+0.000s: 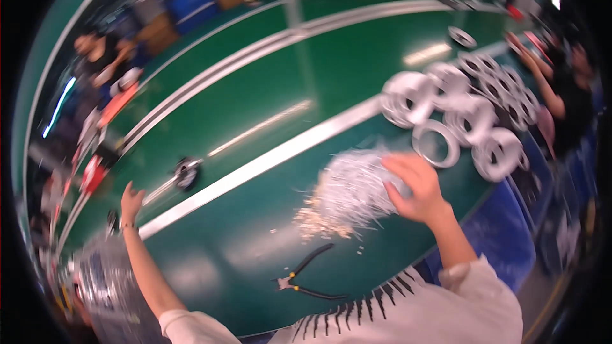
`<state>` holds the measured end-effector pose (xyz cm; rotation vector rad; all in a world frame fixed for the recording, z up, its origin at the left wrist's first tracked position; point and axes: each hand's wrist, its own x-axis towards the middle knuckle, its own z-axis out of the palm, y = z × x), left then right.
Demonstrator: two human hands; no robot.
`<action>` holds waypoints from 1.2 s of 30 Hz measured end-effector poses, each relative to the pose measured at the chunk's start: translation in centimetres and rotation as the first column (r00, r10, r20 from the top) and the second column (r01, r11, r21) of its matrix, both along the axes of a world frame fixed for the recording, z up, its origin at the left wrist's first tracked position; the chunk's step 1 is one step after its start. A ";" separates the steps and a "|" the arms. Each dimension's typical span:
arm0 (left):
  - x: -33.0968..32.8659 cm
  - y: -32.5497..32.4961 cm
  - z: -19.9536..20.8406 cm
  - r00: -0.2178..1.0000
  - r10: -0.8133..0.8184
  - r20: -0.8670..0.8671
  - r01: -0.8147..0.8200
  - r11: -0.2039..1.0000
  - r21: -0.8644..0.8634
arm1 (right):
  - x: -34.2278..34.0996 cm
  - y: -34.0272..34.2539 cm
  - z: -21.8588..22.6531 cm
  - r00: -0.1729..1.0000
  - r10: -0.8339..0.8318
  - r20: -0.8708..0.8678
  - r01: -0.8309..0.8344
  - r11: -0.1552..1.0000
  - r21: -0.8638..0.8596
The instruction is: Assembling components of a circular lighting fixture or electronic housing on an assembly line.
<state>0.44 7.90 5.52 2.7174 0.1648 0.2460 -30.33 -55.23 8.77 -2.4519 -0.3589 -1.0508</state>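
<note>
My left hand (132, 204) reaches out at the far left, over the edge of the green conveyor, with fingers stretched and nothing visible in them. My right hand (417, 188) is at the right side of a heap of thin white wires (354, 185) with cream-coloured ends. Its thumb and fingers are curved and apart, and no held thing shows between them. On the green worktop (223, 274) lie open pliers (290, 282) with black handles, near my body. A dark and silvery round part (187, 173) sits on the conveyor, right of my left hand.
Several white ring-shaped parts (408, 99) crowd the worktop's right end, beyond my right hand. A pale rail (268, 165) divides worktop from conveyor (255, 114). Blue bins (500, 223) stand at the right. Clear-wrapped stacks (108, 280) stand at lower left. Other people work at far left and right.
</note>
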 end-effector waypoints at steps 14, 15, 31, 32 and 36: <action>1.5 -18.3 -5.6 0.957 -0.220 0.187 0.270 0.911 -0.312 | -3.0 -11.1 -6.5 0.730 -0.571 -0.375 0.480 0.820 -0.312; 0.4 -19.7 -4.9 0.977 -0.189 0.097 0.212 0.878 -0.430 | -2.7 -10.5 -7.1 0.750 -0.554 -0.361 0.460 0.829 -0.318; -5.3 -28.5 -2.6 0.975 -0.208 0.078 0.102 0.106 -0.989 | -5.1 -6.7 -6.8 0.718 -0.610 -0.334 0.584 0.790 -0.186; -5.4 -29.0 -3.0 0.974 -0.204 0.097 0.111 0.060 -0.992 | -5.1 -6.5 -7.3 0.715 -0.621 -0.321 0.600 0.781 -0.175; -7.2 -30.8 -2.8 0.960 -0.253 0.122 0.088 -0.141 -0.986 | -6.0 -6.5 -7.5 0.639 -0.626 -0.447 0.628 0.760 -0.166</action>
